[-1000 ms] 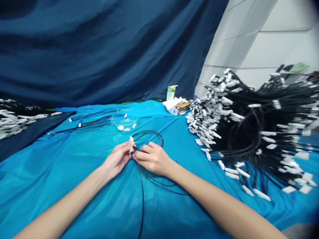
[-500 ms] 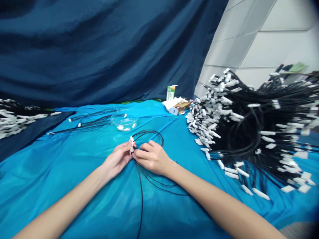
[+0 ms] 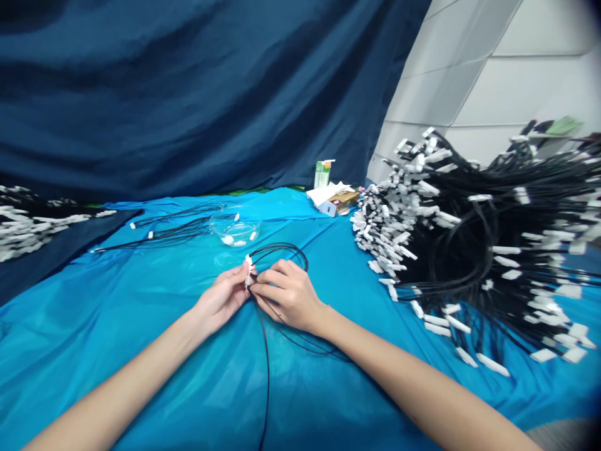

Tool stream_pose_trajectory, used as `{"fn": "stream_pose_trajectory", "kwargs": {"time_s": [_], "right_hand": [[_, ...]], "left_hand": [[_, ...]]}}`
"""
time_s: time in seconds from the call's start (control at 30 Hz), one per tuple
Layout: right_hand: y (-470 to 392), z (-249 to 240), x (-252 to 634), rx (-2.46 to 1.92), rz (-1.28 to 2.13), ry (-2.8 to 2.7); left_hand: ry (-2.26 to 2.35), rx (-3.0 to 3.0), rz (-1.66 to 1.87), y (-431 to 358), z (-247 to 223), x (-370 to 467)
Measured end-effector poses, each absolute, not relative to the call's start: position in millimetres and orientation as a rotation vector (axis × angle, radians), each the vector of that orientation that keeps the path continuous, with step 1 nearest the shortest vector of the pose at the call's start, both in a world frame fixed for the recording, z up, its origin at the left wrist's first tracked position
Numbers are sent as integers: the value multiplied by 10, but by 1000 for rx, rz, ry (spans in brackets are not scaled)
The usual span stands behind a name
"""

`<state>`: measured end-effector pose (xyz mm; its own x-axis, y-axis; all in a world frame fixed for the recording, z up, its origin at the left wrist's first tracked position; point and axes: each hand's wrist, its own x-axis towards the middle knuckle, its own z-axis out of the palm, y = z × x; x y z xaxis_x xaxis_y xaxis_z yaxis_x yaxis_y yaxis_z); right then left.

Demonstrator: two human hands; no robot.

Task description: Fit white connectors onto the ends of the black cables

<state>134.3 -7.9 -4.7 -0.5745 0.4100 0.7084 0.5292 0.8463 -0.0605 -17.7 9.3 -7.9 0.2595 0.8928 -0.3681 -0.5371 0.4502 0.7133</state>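
Note:
Thumb and fingers of my left hand (image 3: 222, 297) pinch a white plastic connector (image 3: 248, 270), held roughly upright above the blue cloth. Several thin black wires (image 3: 282, 248) leave its upper end and loop round to the right behind my other hand. My right hand (image 3: 288, 295) is closed, with its fingertips on the black wires just right of the connector's lower part. More wire (image 3: 267, 382) trails down toward the front edge and off to the right under my right forearm. The exact spot where wires meet connector is partly covered by fingertips.
A clear bowl (image 3: 235, 237) with a few white connectors stands ahead, beside black cables (image 3: 183, 232). A large heap of white-ended cables (image 3: 469, 250) covers the right side; another pile (image 3: 32, 225) lies far left. An opened box (image 3: 335, 202) and a green-white carton (image 3: 322, 173) stand behind.
My right hand has shifted its fingers slightly at the connector, its fingertips lifting a little. The loose wires below have moved a bit. My left hand keeps its hold.

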Motion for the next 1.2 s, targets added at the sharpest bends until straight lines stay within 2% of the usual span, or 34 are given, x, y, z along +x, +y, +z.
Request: {"fn": "stream_pose_trajectory", "kwargs": {"time_s": [0.4,0.67,0.8,0.93,1.2], "right_hand": [[-106,80,1341,-639,294,-2016],[-152,297,1352,-694,1133,-1416],[-115,373,1401,-630,1309,-1084],[-63,409,1493,-659,1223,-1074],[-102,392,1512,-868,433,-1761]], "left_hand": [[835,518,1016,124,-77,-194],[893,539,1012,133,-84,-202],[905,705,1018,120,-125,-209],[956,884,1059,92,-144,-211],[1003,978,1088,61,-102,-190]]}}
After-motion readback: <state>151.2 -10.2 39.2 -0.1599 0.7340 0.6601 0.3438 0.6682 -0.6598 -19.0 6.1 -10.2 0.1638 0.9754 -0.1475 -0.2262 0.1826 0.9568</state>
